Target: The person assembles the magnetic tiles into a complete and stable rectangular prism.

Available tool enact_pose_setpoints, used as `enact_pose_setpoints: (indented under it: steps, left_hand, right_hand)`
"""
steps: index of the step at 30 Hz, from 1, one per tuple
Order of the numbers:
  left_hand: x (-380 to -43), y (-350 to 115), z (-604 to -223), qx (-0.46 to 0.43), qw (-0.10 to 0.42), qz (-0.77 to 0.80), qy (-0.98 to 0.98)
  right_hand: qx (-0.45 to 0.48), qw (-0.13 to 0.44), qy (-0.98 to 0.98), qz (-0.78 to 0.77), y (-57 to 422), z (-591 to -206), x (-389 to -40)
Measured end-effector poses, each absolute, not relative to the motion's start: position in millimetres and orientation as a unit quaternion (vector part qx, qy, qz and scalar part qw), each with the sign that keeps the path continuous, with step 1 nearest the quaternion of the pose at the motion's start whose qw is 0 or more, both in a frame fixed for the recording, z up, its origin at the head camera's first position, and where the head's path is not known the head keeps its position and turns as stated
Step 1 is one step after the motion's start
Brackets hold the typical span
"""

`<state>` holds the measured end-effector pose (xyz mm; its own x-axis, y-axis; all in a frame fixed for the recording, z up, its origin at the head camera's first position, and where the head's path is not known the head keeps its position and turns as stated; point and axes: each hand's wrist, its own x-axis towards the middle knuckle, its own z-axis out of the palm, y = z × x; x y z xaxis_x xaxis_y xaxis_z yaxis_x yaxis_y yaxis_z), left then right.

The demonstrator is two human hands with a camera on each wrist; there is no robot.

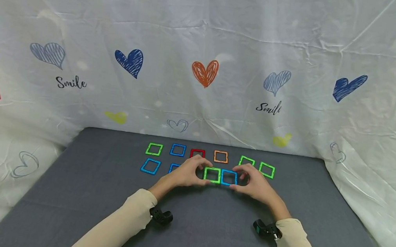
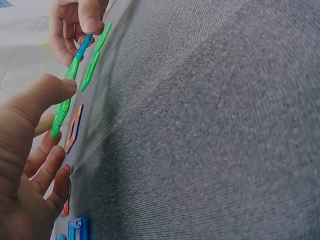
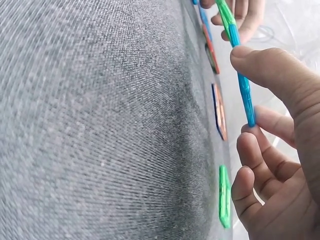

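Observation:
In the head view my left hand (image 1: 191,172) pinches a green square frame tile (image 1: 212,175) between thumb and fingers. My right hand (image 1: 254,184) grips a blue square frame tile (image 1: 229,177) the same way. The two tiles meet edge to edge, side by side, held above the table. The left wrist view shows the green tile (image 2: 65,102) under my left thumb, its edge touching the blue one (image 2: 84,46). From the right wrist, the blue tile (image 3: 243,82) lies between my right thumb and fingertips.
Several loose square frames lie behind the hands on the grey table (image 1: 209,234): green (image 1: 154,155), blue (image 1: 177,154), orange (image 1: 220,162), and a red one (image 1: 197,150) partly hidden by the left hand. A white cloth printed with hearts (image 1: 199,112) hangs behind.

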<state>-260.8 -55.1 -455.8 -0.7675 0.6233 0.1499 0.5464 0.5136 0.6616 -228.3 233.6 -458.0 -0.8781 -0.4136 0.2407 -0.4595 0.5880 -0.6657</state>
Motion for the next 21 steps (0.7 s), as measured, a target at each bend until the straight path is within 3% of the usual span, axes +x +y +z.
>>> enact_pose_setpoints:
  steps: [21]
  left_hand:
    - [-262.3,-52.2,-461.1,0.344,0.057,0.302,0.887]
  right_hand:
    - [0.254,0.003,-0.889,0.38,235.6,-467.6,-227.2]
